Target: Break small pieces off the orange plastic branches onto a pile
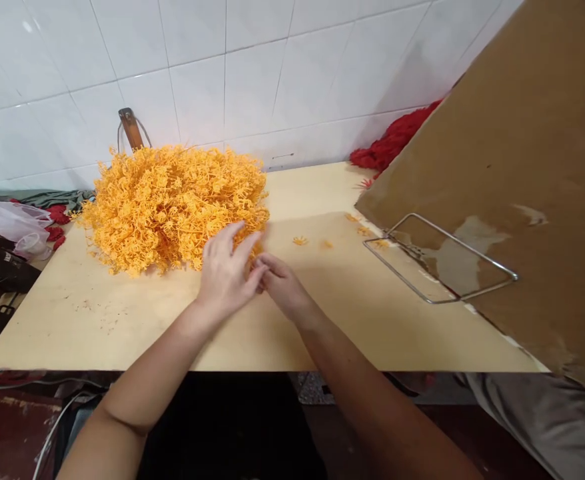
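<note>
A big bushy heap of orange-yellow artificial flower sprigs [172, 207] lies on the pale tabletop. At its right front edge is my left hand [225, 270], its fingers bent and spread apart, the thumb reaching to my right fingertips. My right hand [285, 287] is closed in a pinch against that thumb. A little yellow shows between the hands, but what the pinch holds is too small and covered to make out. Right of the hands, a few loose yellow flower pieces [300, 241] are scattered on the table.
A large cardboard sheet [522, 167] leans at the right, with a bent metal wire frame [442, 257] against it. Red artificial material [397, 140] lies behind it by the tiled wall. A brown handle [131, 130] rises behind the heap. Clear plastic [10, 220] sits far left.
</note>
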Demonstrator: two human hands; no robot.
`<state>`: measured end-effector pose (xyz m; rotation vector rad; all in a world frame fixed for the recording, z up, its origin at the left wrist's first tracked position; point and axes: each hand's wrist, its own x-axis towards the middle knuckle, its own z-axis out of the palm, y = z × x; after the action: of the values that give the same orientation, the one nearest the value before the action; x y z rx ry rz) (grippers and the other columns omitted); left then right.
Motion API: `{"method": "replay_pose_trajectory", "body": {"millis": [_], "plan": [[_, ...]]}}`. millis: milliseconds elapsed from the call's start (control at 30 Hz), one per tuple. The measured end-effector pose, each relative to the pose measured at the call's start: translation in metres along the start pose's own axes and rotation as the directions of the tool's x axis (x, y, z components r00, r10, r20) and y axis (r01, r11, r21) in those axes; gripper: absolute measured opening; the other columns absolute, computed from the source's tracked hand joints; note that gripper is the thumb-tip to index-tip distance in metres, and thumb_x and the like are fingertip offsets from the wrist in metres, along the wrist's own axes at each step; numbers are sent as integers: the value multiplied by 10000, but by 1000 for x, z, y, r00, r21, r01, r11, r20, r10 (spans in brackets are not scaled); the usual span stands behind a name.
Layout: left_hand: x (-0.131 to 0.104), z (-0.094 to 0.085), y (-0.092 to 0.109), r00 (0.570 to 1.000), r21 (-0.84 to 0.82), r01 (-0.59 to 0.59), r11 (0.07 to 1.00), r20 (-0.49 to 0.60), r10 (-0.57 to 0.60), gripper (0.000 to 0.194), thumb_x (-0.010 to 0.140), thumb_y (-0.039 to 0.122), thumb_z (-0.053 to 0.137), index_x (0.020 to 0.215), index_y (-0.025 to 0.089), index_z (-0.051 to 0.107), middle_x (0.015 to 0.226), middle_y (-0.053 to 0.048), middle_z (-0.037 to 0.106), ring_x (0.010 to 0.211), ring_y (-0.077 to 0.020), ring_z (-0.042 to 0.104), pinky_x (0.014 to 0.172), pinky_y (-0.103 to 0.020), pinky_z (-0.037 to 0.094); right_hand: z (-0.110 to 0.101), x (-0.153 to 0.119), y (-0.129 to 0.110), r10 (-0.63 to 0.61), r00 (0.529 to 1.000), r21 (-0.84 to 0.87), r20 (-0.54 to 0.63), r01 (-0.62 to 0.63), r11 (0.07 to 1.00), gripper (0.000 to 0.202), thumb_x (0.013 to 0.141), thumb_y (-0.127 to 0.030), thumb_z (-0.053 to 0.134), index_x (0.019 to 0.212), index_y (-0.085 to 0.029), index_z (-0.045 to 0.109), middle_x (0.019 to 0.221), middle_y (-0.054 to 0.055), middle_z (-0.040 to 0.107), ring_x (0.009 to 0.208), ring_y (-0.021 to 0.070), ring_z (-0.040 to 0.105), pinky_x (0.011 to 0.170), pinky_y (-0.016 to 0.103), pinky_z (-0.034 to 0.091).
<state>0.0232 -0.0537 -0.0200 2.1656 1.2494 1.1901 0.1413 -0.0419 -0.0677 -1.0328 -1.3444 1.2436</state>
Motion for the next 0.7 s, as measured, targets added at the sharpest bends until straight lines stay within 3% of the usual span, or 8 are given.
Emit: {"method": "replay_pose_trajectory", "body": {"millis": [67, 167, 267, 433, 567, 633, 700], "plan": [[-3, -11, -28, 998, 313, -24, 949, -40, 39, 642, 688, 352, 627, 1270, 160, 432, 1420, -174, 281, 1338, -311, 189, 1076, -479, 107, 0, -1, -13, 48, 998, 221, -30, -40, 975, 303, 735, -372, 514, 573, -188, 337, 479, -82, 278, 391, 35, 241, 375, 182, 220], [0, -17, -63, 991, 631, -44, 774, -69, 112, 815, 656, 391, 640, 1350, 134, 300, 1425, -215, 253, 1332, -317, 207, 1066, -491, 103, 1, -7, -42, 51, 994, 450, -100, 0, 893, 316, 656, -261, 511, 511, -194, 239, 445, -83, 196, 384, 31, 128, 376, 201, 87], [11, -21, -74, 977, 738, -86, 670, -70, 202, 841, 672, 365, 604, 1378, 108, 226, 1420, -223, 264, 1313, -292, 262, 1047, -443, 174, -4, -17, -74, -88, 988, 485, -127, 140, 863, 314, 641, -208, 500, 485, -191, 228, 443, -72, 155, 390, 41, 126, 392, 218, 84], [45, -46, -63, 966, 749, -86, 657, -99, 239, 754, 719, 304, 544, 1385, 145, 228, 1430, -176, 282, 1302, -292, 280, 1022, -439, 198, -31, -30, -109, -283, 952, 458, -113, 303, 836, 380, 681, -263, 517, 482, -194, 200, 456, -63, 78, 380, 59, 114, 374, 226, 124], [65, -54, -79, 971, 753, -64, 654, -104, 215, 653, 761, 224, 487, 1369, 139, 267, 1410, -169, 320, 1298, -287, 281, 1024, -449, 216, -33, -38, -98, -274, 955, 473, -115, 296, 830, 392, 700, -274, 507, 476, -187, 197, 451, -57, 81, 377, 62, 118, 375, 236, 127], [67, -47, -97, 985, 757, -41, 652, -78, 153, 595, 774, 133, 424, 1355, 140, 296, 1382, -161, 370, 1277, -264, 319, 1007, -433, 263, -22, -49, -79, -254, 963, 466, -89, 266, 844, 385, 718, -274, 500, 474, -184, 215, 450, -55, 110, 382, 62, 145, 390, 240, 134], [65, -37, -115, 992, 743, 64, 666, -120, 39, 587, 772, 88, 396, 1350, 99, 297, 1386, -174, 359, 1276, -263, 321, 999, -421, 290, -10, -66, -58, -235, 971, 425, -41, 230, 876, 376, 748, -265, 492, 483, -182, 239, 466, -55, 141, 404, 64, 181, 413, 240, 152]]}}
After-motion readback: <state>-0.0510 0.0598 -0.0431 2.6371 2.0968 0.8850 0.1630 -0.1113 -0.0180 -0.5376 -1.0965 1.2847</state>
